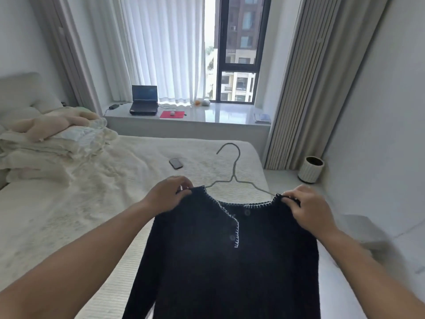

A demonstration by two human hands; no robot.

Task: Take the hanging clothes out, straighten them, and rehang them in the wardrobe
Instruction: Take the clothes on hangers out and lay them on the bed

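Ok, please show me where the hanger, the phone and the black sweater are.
hanger (pixel 234 168): head view, on its straight neck under the hook.
phone (pixel 176 163): head view, middle of its dark screen.
black sweater (pixel 207 261): head view, on its chest.

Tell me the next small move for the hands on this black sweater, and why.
Probably settle each shoulder squarely over the hanger arms. The left hand and right hand each pinch a shoulder of the black sweater, the wire hanger already sits inside the neckline with its hook free above, and the body hangs down in front of the bed, so seating the shoulders seems next.
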